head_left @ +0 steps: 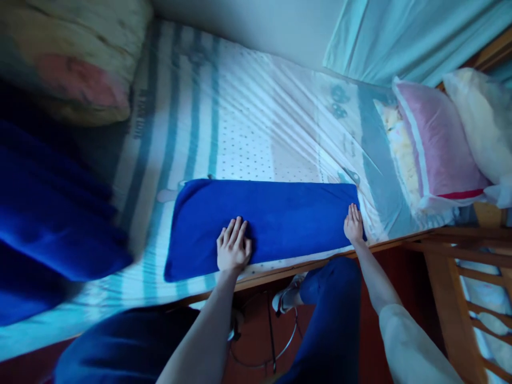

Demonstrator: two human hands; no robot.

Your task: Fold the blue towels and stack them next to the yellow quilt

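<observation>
A blue folded cloth (pixel 296 213), long and roughly rectangular, lies flat along the near edge of the bed. My left hand (pixel 233 245) rests palm down on its near left part, fingers stretched out and somewhat apart. At the cloth's right end my right hand (pixel 353 225) lies flat, fingers straight and close together, near the corner. Neither hand grips anything. Whether the cloth is a garment or a towel cannot be told from its folded shape.
A striped, wrinkled bed sheet (pixel 248 128) spreads beyond the cloth. More dark blue fabric (pixel 52 208) is piled at left, below a printed cushion (pixel 80 69). A pink pillow (pixel 444 133) stands at right beside a wooden ladder (pixel 444 288). A curtain (pixel 400 37) hangs behind.
</observation>
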